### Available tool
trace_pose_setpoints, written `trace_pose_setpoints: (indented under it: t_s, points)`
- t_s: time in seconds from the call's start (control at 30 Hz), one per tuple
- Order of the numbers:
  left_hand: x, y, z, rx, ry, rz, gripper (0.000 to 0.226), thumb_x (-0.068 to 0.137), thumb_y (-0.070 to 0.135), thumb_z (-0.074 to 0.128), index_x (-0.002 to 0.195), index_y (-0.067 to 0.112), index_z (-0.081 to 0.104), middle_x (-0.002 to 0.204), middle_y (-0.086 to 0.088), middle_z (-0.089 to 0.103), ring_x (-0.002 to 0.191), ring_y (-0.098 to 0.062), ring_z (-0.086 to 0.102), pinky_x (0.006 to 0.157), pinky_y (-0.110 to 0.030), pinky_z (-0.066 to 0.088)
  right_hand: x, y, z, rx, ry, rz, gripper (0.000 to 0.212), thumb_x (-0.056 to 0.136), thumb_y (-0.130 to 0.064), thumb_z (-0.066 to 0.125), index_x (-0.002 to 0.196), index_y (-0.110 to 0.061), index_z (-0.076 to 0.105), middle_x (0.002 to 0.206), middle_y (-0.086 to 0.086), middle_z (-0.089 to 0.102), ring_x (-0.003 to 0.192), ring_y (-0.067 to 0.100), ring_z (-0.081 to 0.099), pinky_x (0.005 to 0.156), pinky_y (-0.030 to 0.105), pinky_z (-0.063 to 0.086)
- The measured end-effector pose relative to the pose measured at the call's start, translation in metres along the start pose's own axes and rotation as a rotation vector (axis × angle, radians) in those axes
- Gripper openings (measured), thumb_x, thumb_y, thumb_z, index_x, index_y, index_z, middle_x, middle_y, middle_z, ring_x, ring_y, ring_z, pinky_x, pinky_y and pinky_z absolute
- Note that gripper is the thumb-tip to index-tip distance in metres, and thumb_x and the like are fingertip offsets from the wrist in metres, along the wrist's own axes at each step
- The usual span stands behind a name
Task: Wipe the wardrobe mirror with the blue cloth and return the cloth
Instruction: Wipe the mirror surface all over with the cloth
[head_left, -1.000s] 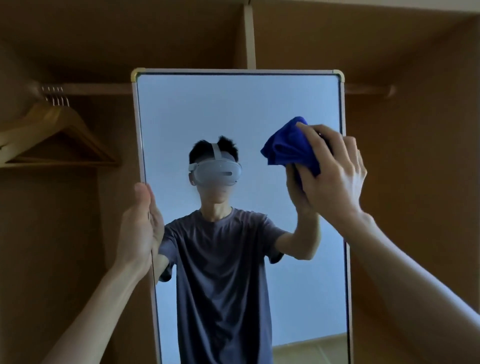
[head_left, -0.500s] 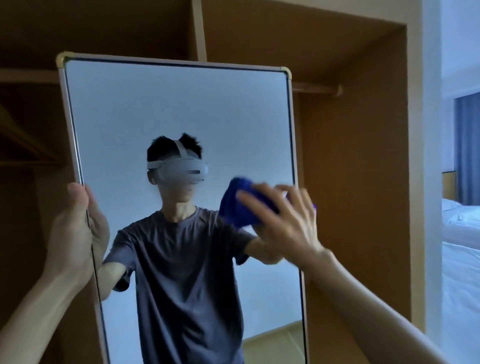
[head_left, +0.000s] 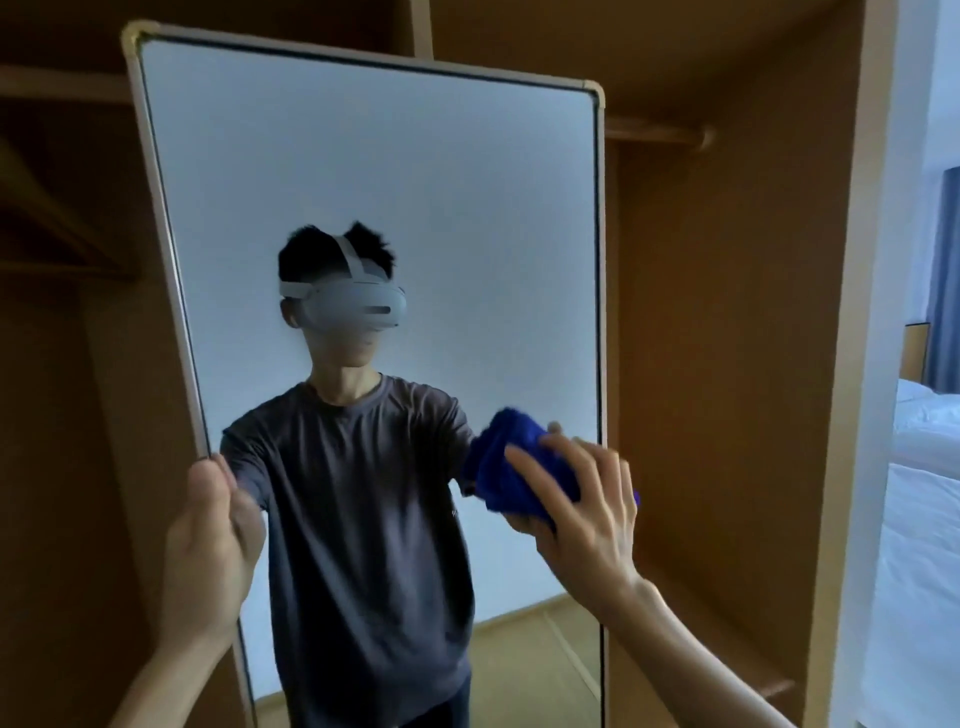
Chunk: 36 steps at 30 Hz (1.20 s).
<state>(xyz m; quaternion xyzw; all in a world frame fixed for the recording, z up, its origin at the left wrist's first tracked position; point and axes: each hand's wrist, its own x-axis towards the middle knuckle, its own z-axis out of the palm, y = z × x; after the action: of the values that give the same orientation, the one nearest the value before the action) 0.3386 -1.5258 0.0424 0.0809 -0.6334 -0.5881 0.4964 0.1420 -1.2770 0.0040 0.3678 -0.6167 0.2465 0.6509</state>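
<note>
My right hand (head_left: 582, 499) presses the bunched blue cloth (head_left: 519, 467) flat against the wardrobe mirror (head_left: 389, 182), fingers spread over the wad so the pressure goes across the fabric and not through one fingertip. The cloth sits under my right palm, close to the mirror's edge on my right-hand side, at about the height of my left hand. My left hand (head_left: 208, 540) is closed around the opposite edge of the frame (head_left: 161, 218), thumb on the glass side and the other fingers out of sight behind, most likely there to brace the panel so it does not swing or shift under the wiping. The mirror stands slightly tilted between my two hands, its top leaning toward my left. Behind it is the open wooden wardrobe, with a hanging rail (head_left: 660, 136) above and beyond my right hand. Past that hand, through the doorway, a bed with white linen (head_left: 930, 467) shows. Judging by where the cloth lies, I am midway through the wipe, with the lower glass below both hands still to cover; returning the cloth is not yet begun. Where the cloth belongs I cannot tell from here
</note>
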Motion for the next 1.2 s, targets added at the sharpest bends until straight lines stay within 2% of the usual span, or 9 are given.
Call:
trace_pose_setpoints:
  t_s: [0.1, 0.2, 0.43, 0.57, 0.67, 0.77, 0.93, 1.07, 1.2]
  points:
    - [-0.008, 0.005, 0.000, 0.076, 0.007, 0.039, 0.069, 0.094, 0.073, 0.029, 0.068, 0.009, 0.036, 0.059, -0.008, 0.028, 0.044, -0.012, 0.029, 0.044, -0.028, 0.017, -0.006, 0.005, -0.005, -0.015, -0.030, -0.103, 0.068, 0.079, -0.014, 0.086, 0.136, -0.033, 0.054, 0.134, 0.003, 0.053, 0.099, 0.036, 0.061, 0.080, 0.046, 0.049]
    - [-0.009, 0.006, -0.001, 0.036, -0.007, -0.039, 0.072, 0.080, 0.087, 0.036, 0.065, 0.017, 0.037, 0.053, 0.003, 0.030, 0.039, -0.006, 0.028, 0.039, -0.019, 0.020, 0.036, 0.017, -0.012, 0.004, 0.030, -0.050, 0.036, 0.101, -0.022, 0.053, 0.136, -0.028, 0.054, 0.127, 0.010, 0.062, 0.095, 0.039, 0.061, 0.078, 0.049, 0.051]
    - [-0.004, -0.004, -0.008, -0.030, -0.009, -0.074, 0.059, 0.090, 0.076, 0.036, 0.065, 0.022, 0.032, 0.061, 0.000, 0.026, 0.048, -0.010, 0.028, 0.040, -0.018, 0.024, 0.078, 0.017, -0.003, 0.065, 0.135, 0.289, 0.053, 0.087, -0.022, 0.063, 0.139, -0.018, 0.053, 0.128, 0.015, 0.059, 0.107, 0.034, 0.056, 0.084, 0.050, 0.051]
    - [-0.002, -0.006, -0.007, -0.058, -0.001, -0.056, 0.058, 0.097, 0.066, 0.033, 0.063, 0.020, 0.034, 0.054, 0.005, 0.030, 0.048, -0.008, 0.031, 0.042, -0.015, 0.029, -0.003, -0.024, 0.001, 0.109, 0.033, 0.118, 0.036, 0.100, -0.036, 0.049, 0.135, -0.025, 0.053, 0.127, 0.010, 0.053, 0.098, 0.036, 0.057, 0.081, 0.046, 0.049]
    - [-0.004, -0.004, -0.003, -0.011, 0.003, 0.049, 0.065, 0.101, 0.060, 0.027, 0.064, 0.008, 0.020, 0.057, -0.011, 0.014, 0.042, -0.008, 0.024, 0.039, -0.012, 0.029, -0.074, -0.053, -0.003, 0.098, -0.134, -0.121, 0.046, 0.092, -0.014, 0.060, 0.133, -0.031, 0.054, 0.131, 0.006, 0.052, 0.101, 0.033, 0.057, 0.079, 0.046, 0.052]
    - [-0.007, -0.003, 0.001, -0.028, 0.035, 0.063, 0.058, 0.101, 0.057, 0.027, 0.068, 0.010, 0.015, 0.060, -0.007, 0.013, 0.041, -0.004, 0.021, 0.039, -0.011, 0.028, -0.080, -0.051, -0.005, 0.065, -0.169, -0.213, 0.055, 0.083, -0.011, 0.063, 0.132, -0.032, 0.053, 0.132, 0.005, 0.051, 0.104, 0.032, 0.054, 0.076, 0.046, 0.055]
    - [-0.007, 0.001, 0.001, -0.032, -0.002, 0.050, 0.058, 0.098, 0.065, 0.028, 0.053, 0.029, 0.035, 0.050, 0.013, 0.024, 0.041, -0.004, 0.021, 0.039, -0.014, 0.025, 0.029, -0.017, 0.001, 0.075, 0.039, 0.030, 0.035, 0.101, -0.024, 0.051, 0.137, -0.025, 0.052, 0.127, 0.012, 0.054, 0.099, 0.036, 0.053, 0.080, 0.047, 0.047]
    - [-0.007, -0.003, -0.003, -0.023, -0.072, 0.053, 0.057, 0.098, 0.061, 0.026, 0.053, 0.029, 0.035, 0.048, 0.014, 0.024, 0.040, -0.006, 0.018, 0.040, -0.021, 0.018, 0.098, -0.010, 0.004, 0.102, 0.121, 0.276, 0.050, 0.091, -0.020, 0.062, 0.140, -0.020, 0.053, 0.129, 0.017, 0.058, 0.106, 0.035, 0.054, 0.084, 0.049, 0.049]
    - [-0.011, -0.002, -0.004, 0.039, -0.061, 0.065, 0.059, 0.099, 0.061, 0.025, 0.050, 0.029, 0.036, 0.047, 0.012, 0.025, 0.042, -0.011, 0.017, 0.049, -0.032, 0.016, 0.067, -0.052, 0.011, 0.109, 0.071, 0.220, 0.056, 0.087, -0.030, 0.072, 0.140, -0.019, 0.057, 0.132, 0.015, 0.054, 0.106, 0.038, 0.055, 0.088, 0.048, 0.045]
